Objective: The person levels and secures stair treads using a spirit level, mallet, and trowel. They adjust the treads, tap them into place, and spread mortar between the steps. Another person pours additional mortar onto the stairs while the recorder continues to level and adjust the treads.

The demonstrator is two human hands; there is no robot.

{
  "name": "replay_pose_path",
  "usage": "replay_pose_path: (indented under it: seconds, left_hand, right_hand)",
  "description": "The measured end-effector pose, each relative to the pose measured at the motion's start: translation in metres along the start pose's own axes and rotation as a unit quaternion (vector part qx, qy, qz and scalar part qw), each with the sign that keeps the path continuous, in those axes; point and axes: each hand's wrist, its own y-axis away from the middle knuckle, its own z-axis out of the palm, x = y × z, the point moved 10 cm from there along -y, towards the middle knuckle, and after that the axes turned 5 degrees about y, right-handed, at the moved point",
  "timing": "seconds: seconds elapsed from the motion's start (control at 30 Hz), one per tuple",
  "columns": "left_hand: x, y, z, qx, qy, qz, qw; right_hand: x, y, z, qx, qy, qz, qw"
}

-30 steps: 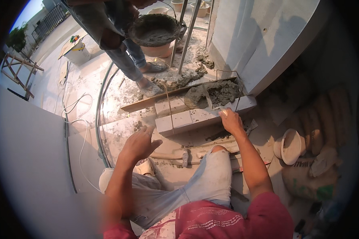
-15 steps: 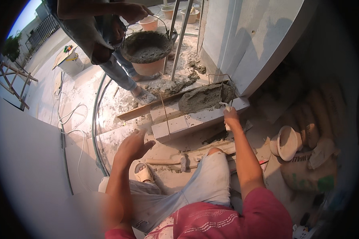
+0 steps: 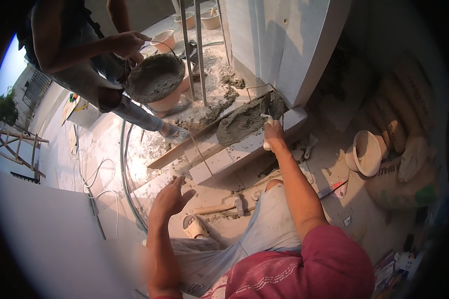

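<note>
Gripped in my right hand (image 3: 274, 133) is a trowel (image 3: 266, 117) with a pale handle. Its blade rests in grey wet mortar (image 3: 237, 124) heaped at the right part of a low ledge of white blocks (image 3: 229, 163). A wooden board (image 3: 167, 154) runs along the ledge's far side, and a thin wire clamp (image 3: 200, 154) crosses over the blocks. My left hand (image 3: 168, 198) hangs with nothing in it, fingers spread, left of the ledge's near end. Beyond the ledge, a co-worker's hand (image 3: 129, 46) holds a mortar-filled bucket (image 3: 163, 102) by its wire handle, its mouth tilted.
A hammer (image 3: 238, 205) lies on the floor between my feet and the ledge. Right of me are a pale bowl (image 3: 366, 153) and stacked sacks (image 3: 399, 184). Ladder-like metal legs (image 3: 200, 60) stand beside the white wall (image 3: 279, 45). Hoses (image 3: 124, 169) and a white cable (image 3: 102, 184) cross the left floor.
The view has shifted, so the wall and ledge sit farther left. The co-worker's bucket is lower and more tilted. My right hand keeps its hold on the trowel; my left stays empty.
</note>
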Motion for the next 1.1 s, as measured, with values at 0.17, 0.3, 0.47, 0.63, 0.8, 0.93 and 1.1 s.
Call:
replay_pose_path:
  seconds: [0.17, 0.3, 0.47, 0.63, 0.8, 0.93, 1.1]
  left_hand:
    - [-0.002, -0.003, 0.009, -0.017, -0.015, -0.008, 1.0]
    - [-0.004, -0.003, 0.013, 0.003, -0.035, 0.012, 0.999]
    - [0.004, 0.001, 0.006, 0.012, 0.014, 0.016, 1.0]
    - [-0.003, 0.008, -0.004, 0.019, -0.007, -0.007, 1.0]
    - [0.01, 0.006, 0.005, -0.011, 0.015, -0.02, 1.0]
    - [0.0, 0.006, 0.003, 0.016, 0.009, 0.018, 1.0]
    - [0.007, 0.002, 0.006, -0.006, 0.008, 0.002, 1.0]
  right_hand:
    - [0.018, 0.047, 0.031, 0.03, 0.123, 0.031, 0.991]
    - [-0.019, 0.012, 0.024, 0.023, 0.296, 0.07, 0.952]
    - [0.003, -0.079, 0.039, -0.031, 0.5, -0.077, 0.862]
    - [-0.036, -0.05, 0.058, -0.122, 0.457, -0.106, 0.875]
    - [-0.034, -0.017, 0.009, -0.058, 0.28, -0.014, 0.958]
    - [-0.034, 0.022, 0.041, -0.185, 0.227, -0.021, 0.956]
    - [-0.038, 0.084, 0.064, -0.313, 0.145, 0.0, 0.939]
